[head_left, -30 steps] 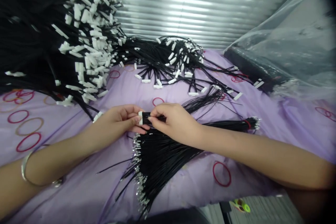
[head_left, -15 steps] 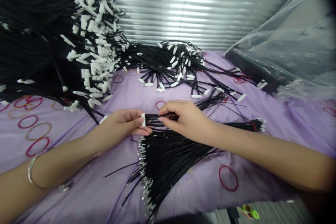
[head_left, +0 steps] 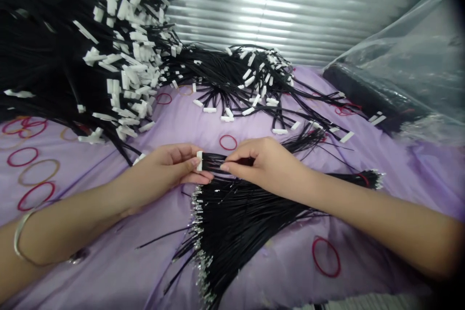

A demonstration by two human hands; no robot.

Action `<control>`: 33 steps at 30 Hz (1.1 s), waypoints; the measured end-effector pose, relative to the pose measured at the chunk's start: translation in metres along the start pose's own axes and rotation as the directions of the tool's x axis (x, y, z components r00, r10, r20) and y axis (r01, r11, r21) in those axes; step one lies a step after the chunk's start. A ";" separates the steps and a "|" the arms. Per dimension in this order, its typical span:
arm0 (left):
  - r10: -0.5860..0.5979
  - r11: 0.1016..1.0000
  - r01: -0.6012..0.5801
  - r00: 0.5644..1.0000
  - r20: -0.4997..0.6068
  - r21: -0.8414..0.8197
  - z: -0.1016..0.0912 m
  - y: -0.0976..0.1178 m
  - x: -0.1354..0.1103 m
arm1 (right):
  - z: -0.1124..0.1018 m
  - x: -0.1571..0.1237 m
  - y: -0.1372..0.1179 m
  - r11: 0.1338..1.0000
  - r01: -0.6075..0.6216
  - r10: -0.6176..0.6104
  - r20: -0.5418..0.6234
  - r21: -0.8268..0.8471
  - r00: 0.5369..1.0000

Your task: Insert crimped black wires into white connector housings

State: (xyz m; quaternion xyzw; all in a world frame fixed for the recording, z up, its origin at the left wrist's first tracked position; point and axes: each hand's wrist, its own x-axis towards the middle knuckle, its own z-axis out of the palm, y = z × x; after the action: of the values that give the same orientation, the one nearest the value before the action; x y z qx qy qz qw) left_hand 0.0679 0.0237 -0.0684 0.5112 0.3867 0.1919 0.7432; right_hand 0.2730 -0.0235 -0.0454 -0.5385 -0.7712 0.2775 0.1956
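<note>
My left hand (head_left: 170, 167) pinches a small white connector (head_left: 199, 160) between thumb and fingers. Thin black wires (head_left: 214, 161) run from that connector to the right into my right hand (head_left: 263, 162), whose fingertips are pressed together on them a little way from the connector. Both hands hover just above a fan of loose black wires with metal tips (head_left: 225, 223) lying on the purple cloth (head_left: 109, 261). A silver bangle (head_left: 22, 244) sits on my left wrist.
A big heap of black wires with white connectors (head_left: 119, 58) fills the upper left, a smaller heap (head_left: 247, 82) lies behind the hands. A tied wire bundle (head_left: 359, 178) lies at right. A clear plastic bag (head_left: 407, 72) holds dark wire bundles. Ribbed metal wall (head_left: 276, 9) behind.
My right hand has slid a little to the right along the wires, away from the connector. My left hand keeps its hold. The view has shifted slightly.
</note>
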 end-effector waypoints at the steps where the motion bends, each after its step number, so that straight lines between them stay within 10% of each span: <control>1: -0.003 1.000 0.003 1.000 -0.007 0.001 0.000 0.000 0.000 | 0.001 0.001 0.000 1.000 0.011 -0.011 -0.009 0.021 1.000; 11: 0.006 1.000 -0.006 0.999 -0.043 0.011 -0.004 -0.005 0.005 | 0.008 0.004 -0.001 0.997 -0.026 0.036 -0.152 0.066 0.988; 19: 0.008 0.997 0.000 0.996 -0.091 0.082 0.000 -0.001 0.001 | 0.009 0.006 0.001 0.937 -0.090 0.130 -0.097 0.337 0.987; 33: 0.039 0.997 -0.036 0.998 -0.040 0.072 0.006 0.003 0.001 | 0.015 0.008 0.000 0.945 -0.074 0.093 -0.046 0.318 0.995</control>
State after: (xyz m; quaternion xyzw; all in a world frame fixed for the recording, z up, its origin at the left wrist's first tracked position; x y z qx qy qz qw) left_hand 0.0732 0.0220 -0.0649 0.5404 0.3989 0.2024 0.7127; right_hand 0.2613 -0.0195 -0.0574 -0.5404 -0.6871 0.3891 0.2906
